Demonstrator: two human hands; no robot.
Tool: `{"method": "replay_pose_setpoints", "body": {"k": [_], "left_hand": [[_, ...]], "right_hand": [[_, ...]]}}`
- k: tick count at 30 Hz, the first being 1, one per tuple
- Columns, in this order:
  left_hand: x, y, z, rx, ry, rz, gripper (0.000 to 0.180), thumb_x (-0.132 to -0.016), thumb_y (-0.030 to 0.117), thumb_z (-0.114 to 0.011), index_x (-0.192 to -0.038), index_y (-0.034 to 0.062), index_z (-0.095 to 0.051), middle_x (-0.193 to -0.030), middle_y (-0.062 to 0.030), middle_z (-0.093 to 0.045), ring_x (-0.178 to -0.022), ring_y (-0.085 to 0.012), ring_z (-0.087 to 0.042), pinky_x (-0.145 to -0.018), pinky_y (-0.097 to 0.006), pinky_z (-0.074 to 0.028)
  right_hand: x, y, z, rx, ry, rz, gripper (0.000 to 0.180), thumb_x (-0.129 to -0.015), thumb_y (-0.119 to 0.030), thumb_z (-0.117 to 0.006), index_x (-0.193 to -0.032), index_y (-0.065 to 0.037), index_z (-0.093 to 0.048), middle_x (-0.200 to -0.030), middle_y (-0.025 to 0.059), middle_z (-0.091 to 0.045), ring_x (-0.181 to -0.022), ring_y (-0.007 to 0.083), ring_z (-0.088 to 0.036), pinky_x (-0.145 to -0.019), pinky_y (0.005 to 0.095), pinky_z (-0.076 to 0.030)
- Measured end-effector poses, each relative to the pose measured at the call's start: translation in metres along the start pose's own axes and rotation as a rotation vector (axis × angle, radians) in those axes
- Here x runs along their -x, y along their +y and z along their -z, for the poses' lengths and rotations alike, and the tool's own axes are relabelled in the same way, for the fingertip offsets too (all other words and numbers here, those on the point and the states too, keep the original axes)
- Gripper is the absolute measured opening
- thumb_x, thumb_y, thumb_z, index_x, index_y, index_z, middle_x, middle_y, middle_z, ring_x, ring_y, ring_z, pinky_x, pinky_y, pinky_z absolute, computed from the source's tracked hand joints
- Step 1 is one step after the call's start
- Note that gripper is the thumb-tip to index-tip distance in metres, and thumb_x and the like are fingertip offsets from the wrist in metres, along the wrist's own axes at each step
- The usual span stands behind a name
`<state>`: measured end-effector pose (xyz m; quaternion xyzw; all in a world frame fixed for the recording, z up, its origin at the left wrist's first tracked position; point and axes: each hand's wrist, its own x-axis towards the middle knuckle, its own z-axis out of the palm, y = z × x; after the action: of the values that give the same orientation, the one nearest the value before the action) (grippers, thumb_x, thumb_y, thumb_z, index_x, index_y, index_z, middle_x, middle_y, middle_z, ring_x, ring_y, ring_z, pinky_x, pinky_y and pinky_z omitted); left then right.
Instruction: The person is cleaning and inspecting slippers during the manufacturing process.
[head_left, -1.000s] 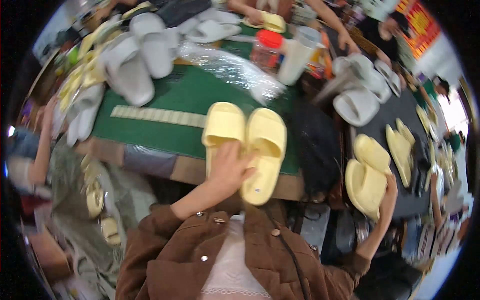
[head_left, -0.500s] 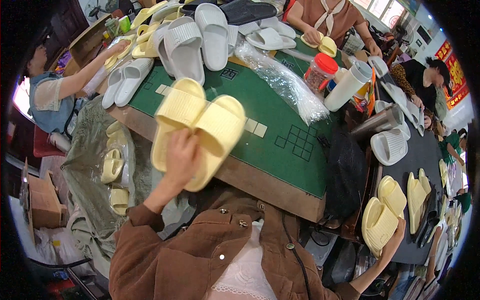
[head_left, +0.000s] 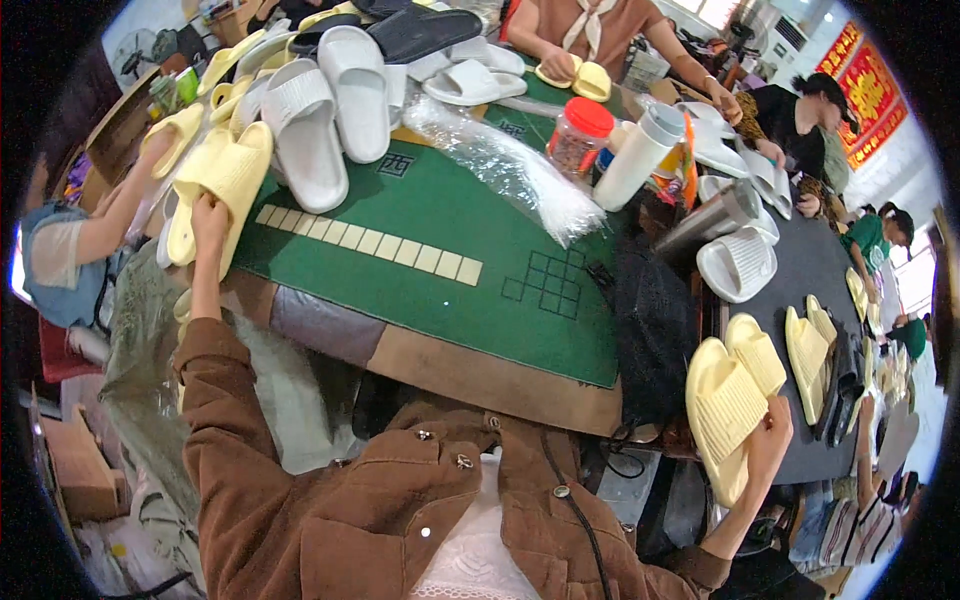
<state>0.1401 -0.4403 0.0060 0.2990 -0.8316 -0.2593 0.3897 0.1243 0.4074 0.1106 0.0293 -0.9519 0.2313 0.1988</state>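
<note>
bright even daylight, heavy fisheye edges, sharp

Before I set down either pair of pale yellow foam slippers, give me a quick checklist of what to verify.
1. Left hand grips pale yellow foam slipper pair: ok.
2. Right hand grips ribbed yellow slipper pair: ok.
3. Open room on green felt table near its middle: ok.
4. Clear plastic bag out of the left pair's way: ok.
5. Each pair matched in size: cannot tell.
</note>
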Motion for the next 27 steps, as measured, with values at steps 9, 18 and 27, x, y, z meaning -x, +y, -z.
{"method": "replay_pose_setpoints", "body": {"k": [9, 18, 27], "left_hand": [[0.069, 0.051, -0.001, 0.013, 0.294, -0.107, 0.046, -0.084, 0.006, -0.046, -0.130, 0.0043, -0.046, -0.139, -0.0225, -0.031, -0.125, -0.0364, -0.038, -0.104, -0.041, -0.030], [0.171, 0.209, -0.022, 0.354, -0.081, -0.269, 0.043, -0.085, 0.003, -0.049, -0.128, 0.0061, -0.050, -0.141, -0.0159, -0.035, -0.132, -0.0313, -0.031, -0.108, -0.039, -0.024], [0.237, 0.268, -0.069, 0.455, -0.543, -0.405, 0.048, -0.087, 0.009, -0.055, -0.133, 0.0033, -0.042, -0.144, -0.0180, -0.026, -0.132, -0.0335, -0.028, -0.108, -0.039, -0.025]], "right_hand": [[-0.003, -0.159, -0.047, -0.679, -0.172, -0.032, 0.024, -0.074, 0.003, -0.069, -0.097, 0.005, -0.061, -0.089, 0.0045, -0.064, -0.081, 0.0131, -0.059, -0.069, 0.0261, -0.047], [-0.039, -0.200, -0.168, -0.589, -0.116, 0.176, 0.020, -0.080, -0.006, -0.061, -0.094, 0.006, -0.053, -0.084, 0.0257, -0.059, -0.076, 0.0403, -0.060, -0.063, 0.0398, -0.048], [-0.017, -0.175, -0.193, -0.856, -0.490, 0.009, 0.035, -0.086, 0.004, -0.045, -0.121, 0.001, -0.049, -0.103, 0.0101, -0.058, -0.077, 0.0116, -0.057, -0.071, 0.0256, -0.047]]}}
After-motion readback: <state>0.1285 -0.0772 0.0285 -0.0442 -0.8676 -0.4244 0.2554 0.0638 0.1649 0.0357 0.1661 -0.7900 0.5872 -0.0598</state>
